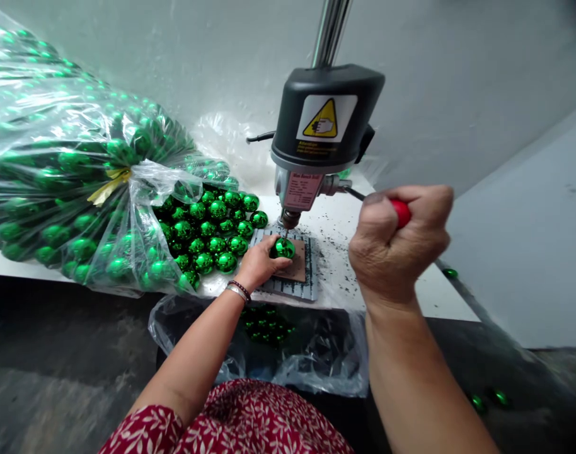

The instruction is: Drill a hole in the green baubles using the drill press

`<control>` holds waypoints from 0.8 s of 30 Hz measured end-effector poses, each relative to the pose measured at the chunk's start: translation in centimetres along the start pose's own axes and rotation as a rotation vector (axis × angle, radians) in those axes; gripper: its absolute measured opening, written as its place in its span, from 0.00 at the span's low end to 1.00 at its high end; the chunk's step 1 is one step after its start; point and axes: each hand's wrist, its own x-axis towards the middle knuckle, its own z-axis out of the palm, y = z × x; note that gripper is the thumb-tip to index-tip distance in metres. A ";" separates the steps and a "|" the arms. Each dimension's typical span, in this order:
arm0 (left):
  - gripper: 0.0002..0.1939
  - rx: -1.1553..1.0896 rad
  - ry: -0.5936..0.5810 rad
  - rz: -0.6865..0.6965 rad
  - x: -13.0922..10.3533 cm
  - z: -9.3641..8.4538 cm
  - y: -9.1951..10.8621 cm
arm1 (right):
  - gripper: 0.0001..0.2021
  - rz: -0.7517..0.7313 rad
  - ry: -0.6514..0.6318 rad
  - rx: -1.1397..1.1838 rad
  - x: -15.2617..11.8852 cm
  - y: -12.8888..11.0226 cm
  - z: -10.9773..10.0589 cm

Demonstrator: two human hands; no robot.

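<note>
Left hand [259, 263]: I have thumb and fingers curled round one green ball [284, 248], spread no wider than its sides; bracelets [239, 291] at the wrist.
Green ball: over the brown block [295, 272], just under the chuck [290, 219]; I cannot tell whether the drill touches it.
Right hand [400, 246]: raised, fist wrapped firmly about the red knob [402, 213] at the end of the lever [355, 193].
Bench drill [328, 113]: dark head, yellow warning triangle, upright above the block.
Base plate [311, 292]: grey, slotted, beneath the block; dark chips [333, 252] scattered beside it.
Loose balls [217, 210]: green, shiny, clustered left of the plate on the white table [443, 299].
Clear bag [80, 157]: bulging with green balls, gathered by a yellow tie [109, 186].
Lined bin [358, 359]: below the table's near edge, more green balls inside.
Floor, right: I count two stray balls [500, 397].
</note>
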 end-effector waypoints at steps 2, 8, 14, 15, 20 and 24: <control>0.35 -0.001 0.004 0.002 -0.1 0.0 0.1 | 0.09 -0.020 0.025 0.005 -0.4 0.0 0.1; 0.35 0.000 -0.009 -0.027 -0.5 -0.6 1.0 | 0.07 -0.032 0.071 0.024 -1.5 0.0 0.3; 0.36 -0.048 0.000 -0.043 -0.3 -0.5 0.9 | 0.05 -0.031 0.056 0.036 -3.9 0.7 0.4; 0.36 -0.051 0.007 -0.033 -0.3 -0.4 0.8 | 0.06 -0.029 0.058 0.039 -3.8 0.6 0.4; 0.37 -0.031 0.045 -0.033 -0.3 0.0 0.8 | 0.10 0.077 0.024 0.022 1.4 -0.7 0.7; 0.36 0.006 0.041 -0.075 -0.4 -0.2 1.4 | 0.12 0.231 -0.097 -0.111 7.9 -0.7 2.7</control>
